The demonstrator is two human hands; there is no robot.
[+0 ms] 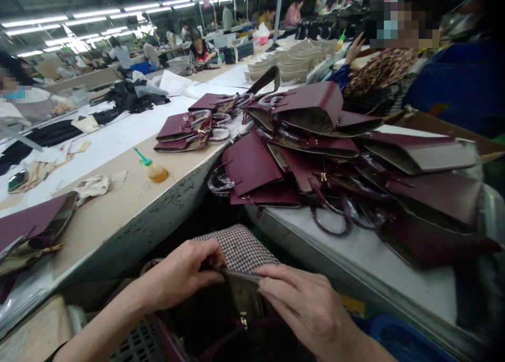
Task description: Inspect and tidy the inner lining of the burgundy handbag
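Observation:
A dark burgundy handbag (239, 293) is held open low in front of me, its olive lining facing up. My left hand (185, 272) pinches the bag's top edge between thumb and bent fingers. On the same edge, a little to the right, my right hand (305, 301) has its fingers closed over the rim. A small gold-coloured metal fitting (243, 320) shows below, between the hands. Behind the rim lies black-and-white checked cloth (244, 246). The lower part of the bag is dark and hard to make out.
Burgundy handbags (256, 164) are piled on the right-hand table (315, 251). On the left bench (118, 214) are a bottle of amber liquid (157, 172), a crumpled rag (92, 187) and another bag (35, 220). A co-worker (382, 78) is beyond the pile. A blue tub (406, 335) stands lower right.

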